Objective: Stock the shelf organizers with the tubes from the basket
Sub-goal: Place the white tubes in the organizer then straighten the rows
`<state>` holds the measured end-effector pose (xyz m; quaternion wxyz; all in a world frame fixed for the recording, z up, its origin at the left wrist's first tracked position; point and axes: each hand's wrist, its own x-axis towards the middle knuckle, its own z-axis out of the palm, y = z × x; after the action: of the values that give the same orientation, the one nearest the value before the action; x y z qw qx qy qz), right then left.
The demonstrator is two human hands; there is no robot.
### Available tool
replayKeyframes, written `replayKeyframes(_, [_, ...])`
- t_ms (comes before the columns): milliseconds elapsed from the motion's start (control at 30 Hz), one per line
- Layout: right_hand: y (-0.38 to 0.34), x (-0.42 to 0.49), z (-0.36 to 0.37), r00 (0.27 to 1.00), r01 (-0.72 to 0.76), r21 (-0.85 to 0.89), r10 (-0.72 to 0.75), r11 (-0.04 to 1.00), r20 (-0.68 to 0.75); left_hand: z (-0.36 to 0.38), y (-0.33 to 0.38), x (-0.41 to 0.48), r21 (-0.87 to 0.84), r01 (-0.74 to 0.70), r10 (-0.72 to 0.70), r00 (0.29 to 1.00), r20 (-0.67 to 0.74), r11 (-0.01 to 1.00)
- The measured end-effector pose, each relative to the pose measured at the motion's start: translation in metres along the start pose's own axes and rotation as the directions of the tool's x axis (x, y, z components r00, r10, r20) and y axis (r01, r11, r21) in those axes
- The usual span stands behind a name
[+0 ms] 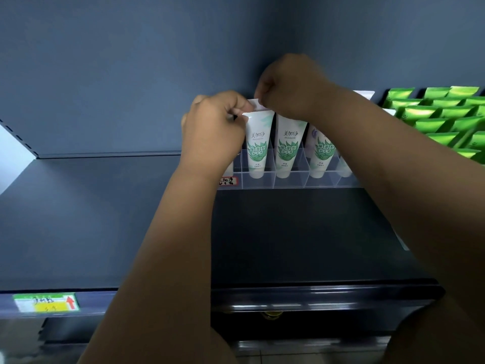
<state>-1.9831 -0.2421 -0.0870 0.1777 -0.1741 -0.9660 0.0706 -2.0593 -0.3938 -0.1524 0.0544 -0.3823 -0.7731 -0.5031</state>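
A clear acrylic shelf organizer (290, 181) stands at the back of the dark shelf, with white-and-green tubes standing cap-down in its front slots. My left hand (214, 130) pinches the crimped top corner of the leftmost front tube (257, 145). My right hand (291, 85) pinches the flat top of a white tube (254, 103) in the row behind it. Two more front tubes (288, 145) (321, 153) stand to the right, partly behind my right forearm. The basket is out of view.
Rows of bright green packets (443, 116) fill the shelf's right side. A handwritten label (227, 181) sits at the organizer's left front. A green and yellow price tag (46, 302) is on the shelf's front rail. The shelf's left part (91, 219) is bare dark metal.
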Motion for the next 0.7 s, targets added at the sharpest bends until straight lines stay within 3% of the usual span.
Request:
replayKeyframes(367, [-0.007,-0.016,-0.012,0.997,0.052,0.076,-0.048,0.996,-0.052,-0.001,0.0,0.002,0.006,-0.108,0.108,0.994,-0.011,0.994])
replayKeyframes(533, [-0.003,-0.02,-0.013,0.996,0.088,-0.08,-0.087,0.993,0.016,0.003,-0.005,0.004,-0.013,-0.123,0.123,0.992,-0.019,0.992])
replayKeyframes(700, [-0.001,-0.025,-0.012,0.996,0.087,-0.067,-0.086,0.994,0.009,0.003,-0.007,0.003,0.006,-0.132,0.132,0.991,-0.017,0.991])
